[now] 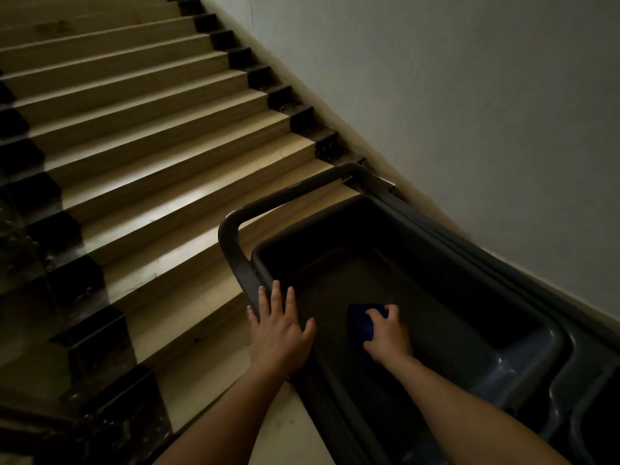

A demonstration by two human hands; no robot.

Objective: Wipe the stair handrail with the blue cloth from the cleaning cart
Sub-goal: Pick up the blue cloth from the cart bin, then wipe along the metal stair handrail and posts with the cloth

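A dark grey cleaning cart [523,350] stands at the foot of the stairs on the right, its deep top tray open. Inside the tray lies a bunched blue cloth [360,322]. My right hand [387,332] reaches into the tray with its fingers closed around the cloth. My left hand [280,325] rests flat, fingers spread, on the tray's left rim beside the cart's curved handle bar [235,226]. At the bottom left a dark handrail [37,427] shows dimly in shadow.
Beige steps [141,135] with black side trim rise ahead and to the left. A pale wall [453,95] runs up along the right side, close behind the cart. The lighting is dim.
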